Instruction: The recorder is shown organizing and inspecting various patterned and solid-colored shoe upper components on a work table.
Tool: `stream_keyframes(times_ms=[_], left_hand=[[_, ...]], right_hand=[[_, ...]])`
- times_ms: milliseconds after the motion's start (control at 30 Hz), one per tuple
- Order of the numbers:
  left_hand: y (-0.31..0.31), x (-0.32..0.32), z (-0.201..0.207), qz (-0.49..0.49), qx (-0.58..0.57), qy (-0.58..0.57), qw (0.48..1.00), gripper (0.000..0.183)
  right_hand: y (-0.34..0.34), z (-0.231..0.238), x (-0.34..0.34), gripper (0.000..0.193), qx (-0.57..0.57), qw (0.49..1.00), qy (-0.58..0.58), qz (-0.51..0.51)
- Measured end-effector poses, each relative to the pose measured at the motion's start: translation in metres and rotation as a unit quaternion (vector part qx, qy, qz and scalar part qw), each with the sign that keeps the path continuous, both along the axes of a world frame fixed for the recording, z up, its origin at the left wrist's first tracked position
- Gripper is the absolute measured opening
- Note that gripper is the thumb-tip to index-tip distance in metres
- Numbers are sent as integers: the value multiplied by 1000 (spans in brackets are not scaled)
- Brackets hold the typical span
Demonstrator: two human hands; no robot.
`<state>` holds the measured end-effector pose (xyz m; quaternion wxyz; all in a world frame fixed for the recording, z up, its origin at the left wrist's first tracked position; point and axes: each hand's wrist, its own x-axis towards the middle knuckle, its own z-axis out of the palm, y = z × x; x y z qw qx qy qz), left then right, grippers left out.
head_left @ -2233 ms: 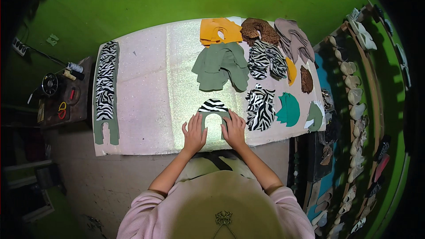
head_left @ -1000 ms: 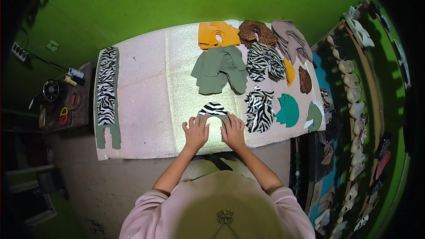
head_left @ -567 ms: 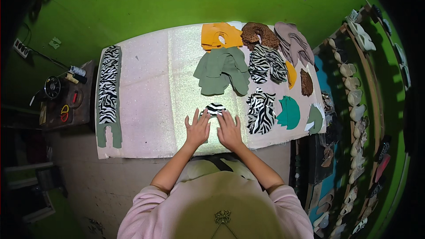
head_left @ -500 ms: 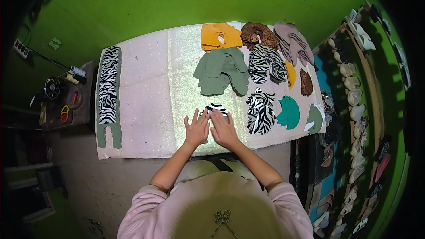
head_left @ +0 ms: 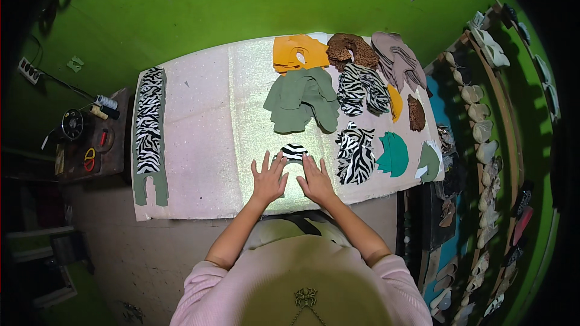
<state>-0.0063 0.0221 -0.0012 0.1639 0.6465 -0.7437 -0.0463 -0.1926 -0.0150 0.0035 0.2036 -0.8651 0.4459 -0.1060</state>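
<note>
A curved zebra-print piece [head_left: 294, 153] lies on the table in front of me, with a bit of olive green material showing around its lower edge. My left hand [head_left: 269, 181] rests flat at its left side, fingers spread, fingertips touching or close to the edge. On the opposite side my right hand [head_left: 315, 181] is also flat with fingers apart, its fingertips by the right end of the piece. Neither hand grips anything. Part of the green layer is hidden under my hands. Beyond them lies a pile of olive green cut pieces [head_left: 302, 99].
The pale table [head_left: 199, 145] bears a row of overlapping zebra and green pieces [head_left: 148, 121] at left. Yellow pieces [head_left: 293, 51], leopard-print pieces [head_left: 356, 48] and zebra stacks [head_left: 356, 154] lie right. A small side table [head_left: 112, 148] holds thread and scissors; shoe racks [head_left: 483, 133] line the right.
My right hand has slid to the right, off the zebra piece, uncovering more of it. My left hand stays nearly in place. The whole view has shifted slightly.
</note>
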Motion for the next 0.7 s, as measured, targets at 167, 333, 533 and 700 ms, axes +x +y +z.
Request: stream_keyframes(times_ms=[167,333,533,700], left_hand=[[-6,-14,5,-42,15,26,999,61],[-22,-18,-4,-80,38,60,994,57],[-16,-3,-2,-20,77,57,995,54],[-5,11,7,23,71,-38,996,56]], right_hand=[[7,-7,11,66,-20,999,-14,-36],[6,-18,10,63,-37,999,-22,-33],[6,-16,5,65,-51,998,9,-31],[8,-16,7,66,-52,998,13,-39]])
